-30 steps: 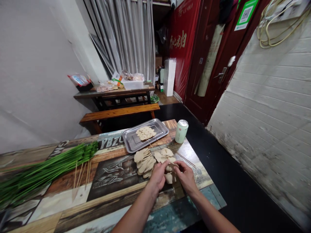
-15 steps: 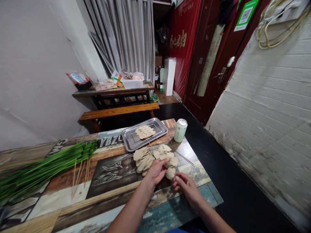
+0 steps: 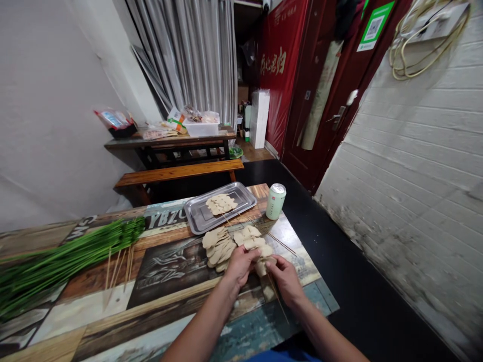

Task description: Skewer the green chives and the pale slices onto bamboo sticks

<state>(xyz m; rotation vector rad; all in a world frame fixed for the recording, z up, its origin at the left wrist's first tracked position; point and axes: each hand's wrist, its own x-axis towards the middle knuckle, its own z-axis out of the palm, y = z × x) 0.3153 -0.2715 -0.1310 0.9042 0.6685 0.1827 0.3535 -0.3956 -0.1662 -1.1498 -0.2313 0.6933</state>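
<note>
Between my two hands is a skewer of thin pale slices (image 3: 261, 268), its thin sticks (image 3: 277, 297) running down toward the table's near edge. My left hand (image 3: 240, 265) is closed, thumb and fingers pinching the slices from the left. On the other side my right hand (image 3: 284, 274) pinches the lowest slice with its fingertips, near the sticks. More pale slices (image 3: 247, 233) lie just beyond the hands. A fanned pile of pale slices (image 3: 218, 247) rests left of them. Which slices are pierced is partly hidden by my fingers.
A metal tray (image 3: 196, 219) bears skewered slices (image 3: 222, 203). Right of it stands a green can (image 3: 275, 202), with loose sticks (image 3: 281, 242) nearby. Long green stalks (image 3: 75, 259) and bundled sticks (image 3: 119, 266) lie left. A wooden bench (image 3: 177, 173) stands beyond the table.
The fingers of my right hand have moved up onto the lowest slice, which is now tilted. Thin sticks now show below the slices. The view has shifted slightly.
</note>
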